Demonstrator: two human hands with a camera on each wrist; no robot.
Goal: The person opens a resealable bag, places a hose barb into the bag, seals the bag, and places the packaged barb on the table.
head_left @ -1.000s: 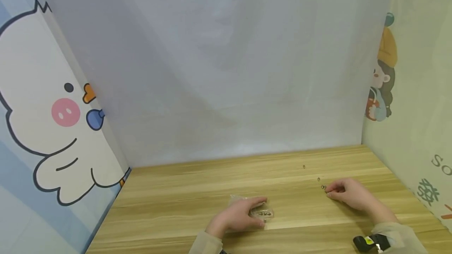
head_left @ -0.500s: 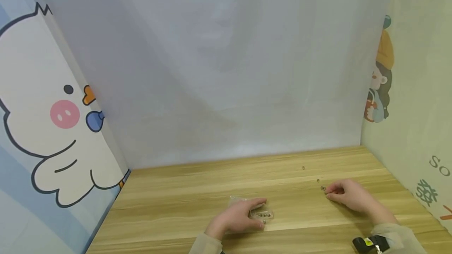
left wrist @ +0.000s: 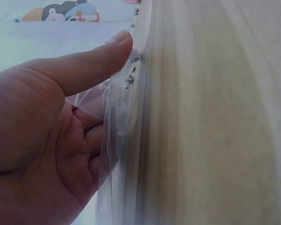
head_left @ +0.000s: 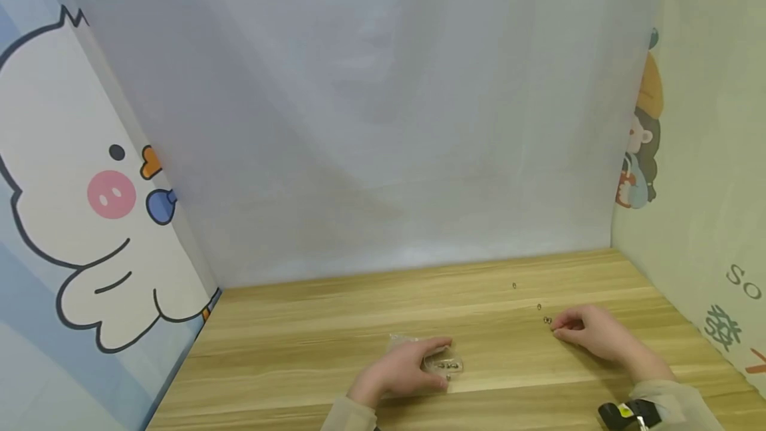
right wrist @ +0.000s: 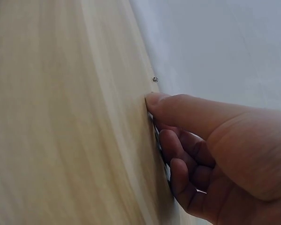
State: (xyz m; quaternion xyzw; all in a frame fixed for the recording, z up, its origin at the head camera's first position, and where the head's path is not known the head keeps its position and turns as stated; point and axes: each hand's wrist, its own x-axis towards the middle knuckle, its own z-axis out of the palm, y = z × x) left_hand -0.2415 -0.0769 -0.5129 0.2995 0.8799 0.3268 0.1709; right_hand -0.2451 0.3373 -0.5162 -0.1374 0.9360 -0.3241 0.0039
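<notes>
My left hand (head_left: 403,366) holds a clear plastic bag (head_left: 445,356) low on the table, thumb and forefinger spread around its mouth. Several tiny shiny metal pieces (head_left: 447,366) lie in or at the bag. In the left wrist view, the thumb lies over the bag's film (left wrist: 114,136), and a metal piece (left wrist: 129,82) shows through it. Further right, my right hand (head_left: 592,331) pinches at the tabletop with thumb and fingertips. A dark speck at the thumb tip looks like a small metal piece, mostly hidden. Just beyond lie small metal pieces (head_left: 547,320).
Two more tiny metal pieces lie farther back, one piece (head_left: 539,306) near the hand and another piece (head_left: 514,285) toward the rear edge. The wood-grain table (head_left: 299,324) meets a pale curtain (head_left: 389,151) behind and printed cloths (head_left: 700,218) at the sides.
The head view has shifted very slightly. Both hands stay in nearly the same place, the left at the bag and the right pinching at the table.
</notes>
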